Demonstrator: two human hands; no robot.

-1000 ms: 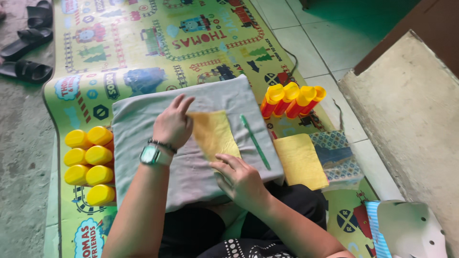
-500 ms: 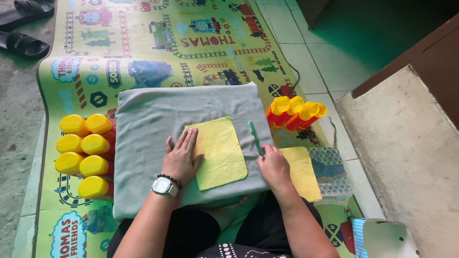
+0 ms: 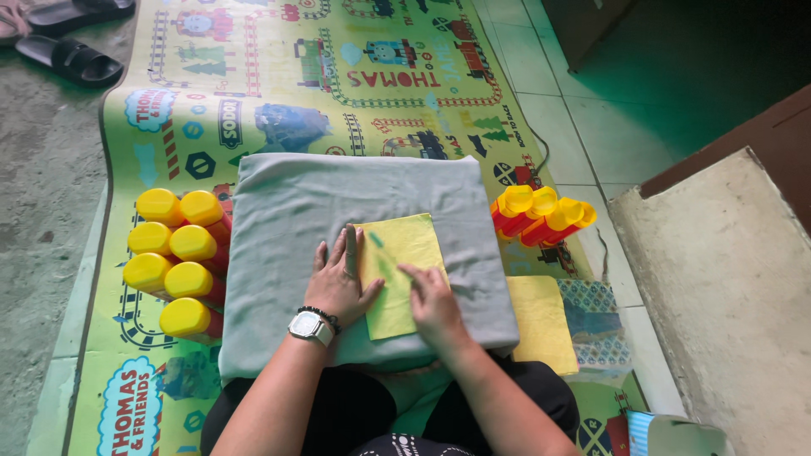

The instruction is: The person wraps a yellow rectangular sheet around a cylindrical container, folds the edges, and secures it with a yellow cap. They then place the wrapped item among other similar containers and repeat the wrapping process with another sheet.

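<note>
Left hand (image 3: 342, 283) flat on the yellow cloth's (image 3: 405, 270) left edge, fingers (image 3: 348, 249) pressed together and stretched out, pinning it to the grey cushion (image 3: 296, 211). Right hand (image 3: 432, 302) just beside it on the same cloth, forefinger out along a thin green stick (image 3: 380, 253) — hard to tell whether pinching it or only pressing on it. Cloth lying near the cushion's front edge, a little right of middle. Watch (image 3: 309, 326) and bead bracelet on the left wrist. Left of the cushion, yellow-capped bottles (image 3: 173, 253) in two rows on the play mat (image 3: 253, 76). Right — a smaller bunch of bottles (image 3: 541, 215), tipped over. Second yellow cloth (image 3: 541, 321) flat on the mat beside the right forearm.
</note>
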